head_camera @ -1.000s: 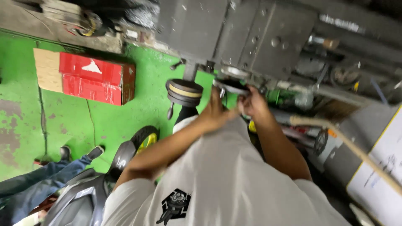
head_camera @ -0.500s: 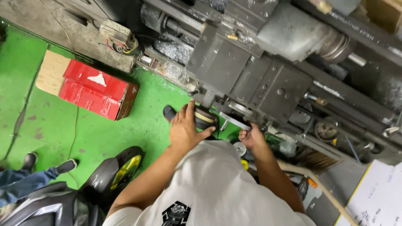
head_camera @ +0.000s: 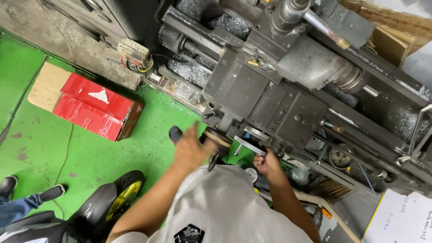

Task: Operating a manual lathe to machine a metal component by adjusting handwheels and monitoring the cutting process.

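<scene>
standing at the lathe, white shirt (head_camera: 225,207) nearest. left hand (head_camera: 191,150) now off the round handwheel (head_camera: 217,138), fingers loosely spread and blurred, holding nothing, where half a second ago it lay on the wheel. right hand (head_camera: 266,163) closed on a small crank handle (head_camera: 246,145) below the grey carriage (head_camera: 265,96). red box (head_camera: 96,105) on green floor beyond.

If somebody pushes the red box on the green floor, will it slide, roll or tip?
The red box lies flat on a broad side, so it would probably slide rather than tip. Its flat faces make rolling unlikely. It looks like cardboard, so probably lightish; its contents are hidden.
</scene>
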